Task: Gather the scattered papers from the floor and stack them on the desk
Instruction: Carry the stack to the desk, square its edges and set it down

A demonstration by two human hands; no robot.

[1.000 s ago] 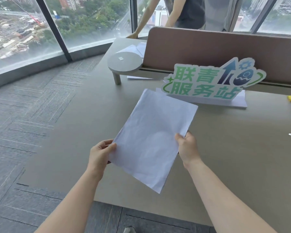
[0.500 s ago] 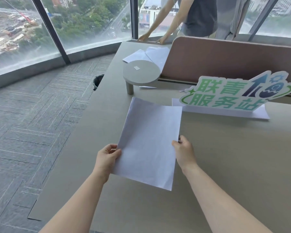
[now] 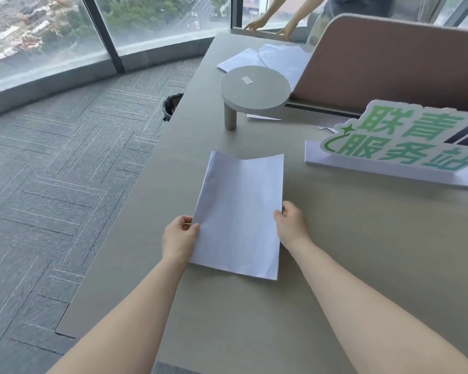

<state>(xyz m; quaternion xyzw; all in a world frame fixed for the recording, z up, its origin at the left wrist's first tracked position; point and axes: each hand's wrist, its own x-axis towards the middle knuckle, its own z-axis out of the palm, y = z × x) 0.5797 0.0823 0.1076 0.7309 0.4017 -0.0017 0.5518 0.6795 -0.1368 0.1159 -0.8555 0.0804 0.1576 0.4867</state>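
Holding white paper stack [image 3: 239, 214] over counter [image 3: 349, 265], left hand [image 3: 179, 238] fingers clamped on left edge, right hand [image 3: 292, 225] fingers clamped on right edge, far edge bowed, round riser [image 3: 255, 89] and green sign [image 3: 405, 141] beyond.

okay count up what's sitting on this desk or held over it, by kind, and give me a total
Held paper stack, in the left hand and right hand: 1
Loose paper pile at the far end (sheets overlap, not countable): 1
Round grey stand: 1
Green-lettered sign: 1
Total: 4
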